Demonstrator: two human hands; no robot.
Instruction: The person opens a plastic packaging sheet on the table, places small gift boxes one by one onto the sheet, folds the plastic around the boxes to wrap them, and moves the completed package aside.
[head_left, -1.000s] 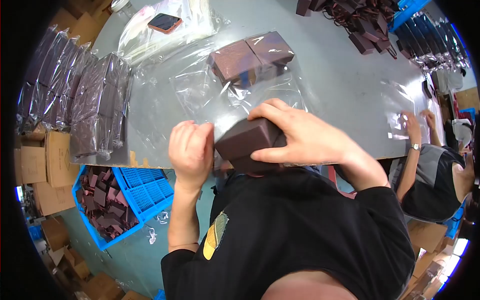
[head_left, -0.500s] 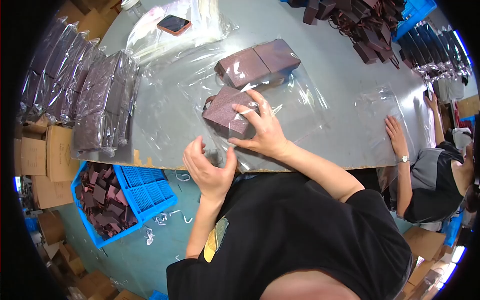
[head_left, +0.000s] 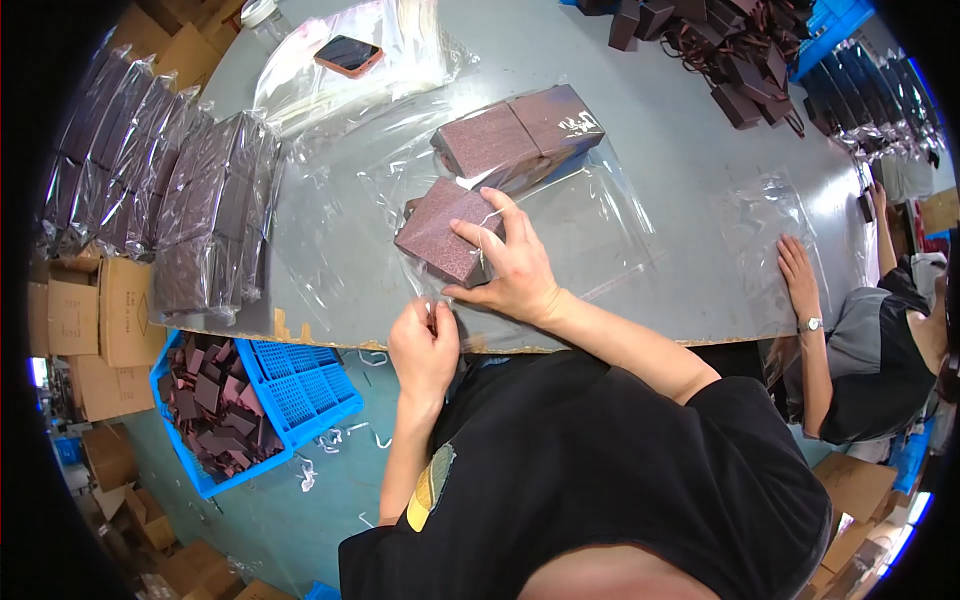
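Observation:
A dark brown box [head_left: 447, 228] with a speckled face sits tilted near the table's front edge, a dark loop showing at its left side. My right hand [head_left: 515, 265] grips this box, fingers over its top and thumb at its near lower edge. Just in front of the box, my left hand [head_left: 422, 350] is closed in a pinch; a small dark bit shows at its fingertips, too small to name. Behind them, two more brown boxes [head_left: 520, 135] lie end to end. Clear plastic film [head_left: 610, 240] spreads under and around the boxes.
Wrapped brown boxes [head_left: 215, 215] stand in rows at left. A phone [head_left: 348, 55] lies on plastic bags [head_left: 420, 45]. Loose boxes [head_left: 740, 85] are piled at back right. A blue crate [head_left: 290, 400] holds brown boxes below. A co-worker's hand [head_left: 797, 275] rests at right.
My left hand has closed from an open, spread pose into a pinch near the box. My right hand and the box have shifted slightly left and toward me.

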